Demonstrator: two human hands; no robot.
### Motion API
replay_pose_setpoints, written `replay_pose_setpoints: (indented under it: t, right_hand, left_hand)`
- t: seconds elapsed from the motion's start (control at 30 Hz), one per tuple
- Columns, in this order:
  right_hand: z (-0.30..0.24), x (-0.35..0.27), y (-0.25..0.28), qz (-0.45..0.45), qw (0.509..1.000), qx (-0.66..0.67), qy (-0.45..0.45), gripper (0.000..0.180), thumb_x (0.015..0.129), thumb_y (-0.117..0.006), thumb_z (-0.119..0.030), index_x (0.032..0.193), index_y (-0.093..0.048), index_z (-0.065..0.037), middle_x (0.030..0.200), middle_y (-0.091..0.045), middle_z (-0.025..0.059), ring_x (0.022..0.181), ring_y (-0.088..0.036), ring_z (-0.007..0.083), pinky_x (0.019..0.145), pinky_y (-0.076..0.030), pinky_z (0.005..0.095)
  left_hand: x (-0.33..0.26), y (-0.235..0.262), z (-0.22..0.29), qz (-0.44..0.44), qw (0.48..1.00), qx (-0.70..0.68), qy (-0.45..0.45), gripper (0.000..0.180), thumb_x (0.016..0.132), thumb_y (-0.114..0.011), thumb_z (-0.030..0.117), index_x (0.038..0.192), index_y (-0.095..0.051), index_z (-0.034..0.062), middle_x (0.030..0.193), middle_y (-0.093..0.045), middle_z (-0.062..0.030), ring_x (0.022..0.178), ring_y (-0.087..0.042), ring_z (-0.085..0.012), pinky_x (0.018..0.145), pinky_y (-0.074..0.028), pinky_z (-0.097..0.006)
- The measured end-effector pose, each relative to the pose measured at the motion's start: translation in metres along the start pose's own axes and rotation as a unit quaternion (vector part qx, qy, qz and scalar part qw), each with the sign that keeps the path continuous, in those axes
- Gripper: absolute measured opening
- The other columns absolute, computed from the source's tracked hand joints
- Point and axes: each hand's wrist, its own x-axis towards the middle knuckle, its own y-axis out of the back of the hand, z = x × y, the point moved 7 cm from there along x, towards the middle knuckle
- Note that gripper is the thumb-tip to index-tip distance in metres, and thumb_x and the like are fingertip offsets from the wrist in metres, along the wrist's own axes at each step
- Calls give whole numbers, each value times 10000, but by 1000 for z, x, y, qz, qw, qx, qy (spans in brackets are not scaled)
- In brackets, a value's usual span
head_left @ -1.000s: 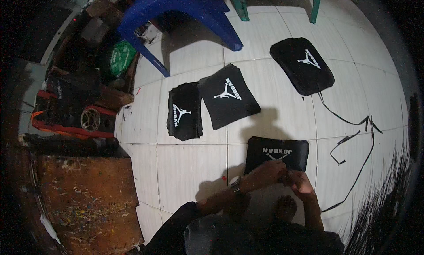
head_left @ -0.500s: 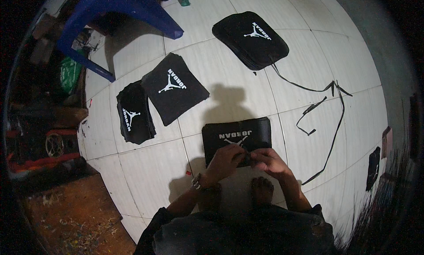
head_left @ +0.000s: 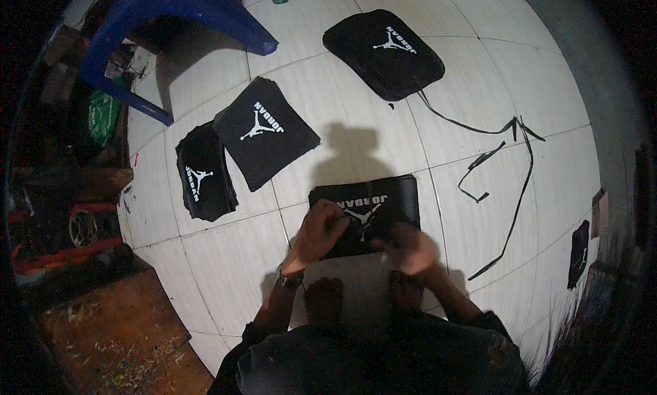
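A stack of black fabric pieces (head_left: 397, 196) with a white printed design lies on the tiles just in front of my feet. A narrow dark strip (head_left: 369, 191) runs across its top from the far edge. My left hand (head_left: 319, 232) is over the stack's left side, its fingers curled closed; whatever they grip is too dark to make out. Over the near right part of the stack is my right hand (head_left: 410, 250), smeared by motion, so its fingers do not show clearly.
Two black fabric stacks (head_left: 265, 134) (head_left: 207, 173) lie at the left, partly touching. Another rounded black stack (head_left: 387, 56) lies at the far right. Loose black strips (head_left: 523, 183) trail over the tiles. A blue plastic chair (head_left: 185, 15) stands far left, a stained wooden board (head_left: 120, 330) near left.
My hands have moved apart from their meeting point above the stack's near edge. The left went left and slightly away from me; the right shifted slightly right. More of the printed design shows.
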Motion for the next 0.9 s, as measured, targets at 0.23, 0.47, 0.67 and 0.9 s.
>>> replay_pose_setpoints:
  t: [0.23, 0.47, 0.67, 0.9]
  right_hand:
    - [-33, 18, -38, -37, 978, -155, 137, 233, 986, -586, -221, 1048, -643, -4, 1008, -681, 179, 926, -711, 340, 728, -595, 462]
    - [12, -46, -60, -230, 963, -138, -13, 304, 987, -560, -207, 1150, -666, 26, 1038, -720, 226, 921, -727, 353, 807, -588, 473]
    - [2, -61, -69, -226, 951, -195, 80, 254, 937, -603, -139, 1099, -662, 48, 968, -713, 238, 874, -732, 361, 751, -590, 497]
    - [-6, -7, 20, 64, 998, 19, 1, 245, 942, -575, -62, 1167, -648, 5, 1043, -698, 230, 983, -691, 436, 834, -570, 461]
  left_hand:
    - [19, -13, -17, -16, 982, -175, 70, 260, 1067, -529, 203, 1143, -659, -9, 1092, -712, -148, 1052, -669, -253, 989, -510, -375]
    - [94, -51, -43, 249, 912, 208, -250, 249, 1076, -494, 220, 969, -555, 3, 1001, -672, -213, 1000, -666, -297, 872, -534, -441]
    - [120, -51, -31, -5, 999, -22, 28, 175, 1012, -543, 146, 947, -572, -14, 953, -619, -210, 880, -633, -365, 784, -525, -455]
    - [17, -3, 20, 78, 959, 248, -113, 125, 957, -616, 116, 928, -650, 0, 939, -623, -212, 866, -631, -386, 764, -526, -484]
